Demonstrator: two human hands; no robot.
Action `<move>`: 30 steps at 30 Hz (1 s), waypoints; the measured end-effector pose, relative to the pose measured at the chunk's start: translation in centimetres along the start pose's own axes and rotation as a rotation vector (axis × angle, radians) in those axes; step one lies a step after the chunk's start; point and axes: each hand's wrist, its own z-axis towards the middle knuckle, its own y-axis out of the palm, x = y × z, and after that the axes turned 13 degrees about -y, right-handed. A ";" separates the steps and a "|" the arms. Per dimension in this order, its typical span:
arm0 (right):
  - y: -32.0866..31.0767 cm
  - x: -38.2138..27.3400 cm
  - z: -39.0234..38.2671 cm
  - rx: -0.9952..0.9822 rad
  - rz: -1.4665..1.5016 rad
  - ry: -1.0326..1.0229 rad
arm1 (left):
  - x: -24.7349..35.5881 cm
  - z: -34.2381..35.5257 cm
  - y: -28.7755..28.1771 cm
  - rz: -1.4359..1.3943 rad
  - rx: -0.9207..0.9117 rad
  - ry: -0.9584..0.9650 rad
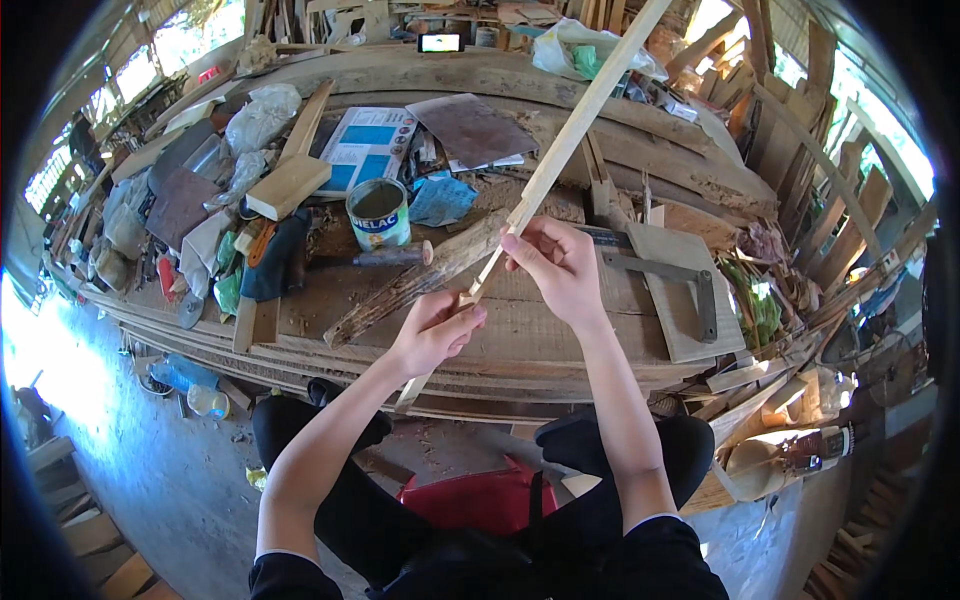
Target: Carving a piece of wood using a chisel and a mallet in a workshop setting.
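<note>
A long pale wooden strip [580, 105], cut with steps along its length, runs diagonally from below my hands up past the top of the view. My left hand [438, 330] is closed on its lower part. My right hand [550, 260] grips it higher up, near a step, thumb along the wood. Just behind the strip lies a rough, bark-edged timber piece [380, 300] on the plank bench [560, 355]. A tin can [378, 225] stands behind that, with a wooden-handled tool [395, 256] lying in front of it.
A metal square [700, 285] rests on a board [680, 330] at the right. Bags, cloths and offcuts [190, 210] crowd the bench's left. A small lit screen [440, 43] stands at the back. A red seat [465, 495] is between my legs. Stacked timber [830, 200] fills the right side.
</note>
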 end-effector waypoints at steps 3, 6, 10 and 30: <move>-0.2 0.0 -0.3 -0.011 0.128 0.035 | -0.2 0.1 -0.3 -0.027 -0.054 0.031; 0.1 0.4 -0.4 0.040 0.176 0.034 | -0.6 0.5 -0.2 -0.044 -0.201 0.005; -0.2 0.8 -0.1 0.177 0.202 -0.054 | -1.4 0.7 1.6 -0.260 -0.596 -0.097; -0.1 -2.5 -0.6 -0.150 -0.115 -0.197 | 0.6 0.7 2.4 -0.057 -0.070 0.390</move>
